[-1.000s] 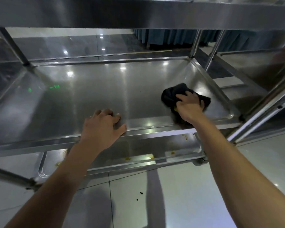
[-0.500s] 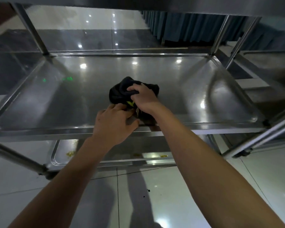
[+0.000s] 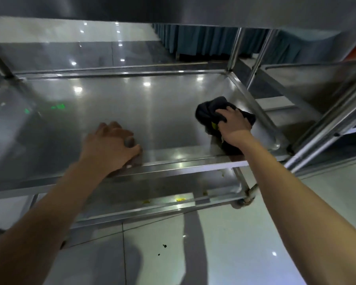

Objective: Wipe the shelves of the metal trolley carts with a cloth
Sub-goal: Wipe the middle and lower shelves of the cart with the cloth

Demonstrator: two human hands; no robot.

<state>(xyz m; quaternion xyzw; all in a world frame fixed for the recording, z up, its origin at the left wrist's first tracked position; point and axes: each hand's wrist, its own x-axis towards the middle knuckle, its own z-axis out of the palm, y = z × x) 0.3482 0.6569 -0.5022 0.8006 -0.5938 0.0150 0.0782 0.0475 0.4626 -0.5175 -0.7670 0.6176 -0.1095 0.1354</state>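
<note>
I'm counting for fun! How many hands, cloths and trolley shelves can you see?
Hands: 2, left hand and right hand
Cloths: 1, cloth
Shelves: 3, top shelf, middle shelf, bottom shelf
Total: 6

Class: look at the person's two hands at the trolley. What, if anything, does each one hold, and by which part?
The right hand grips the bunched black cloth from above, on the middle shelf. The left hand holds no object; it rests on the shelf's front edge.
</note>
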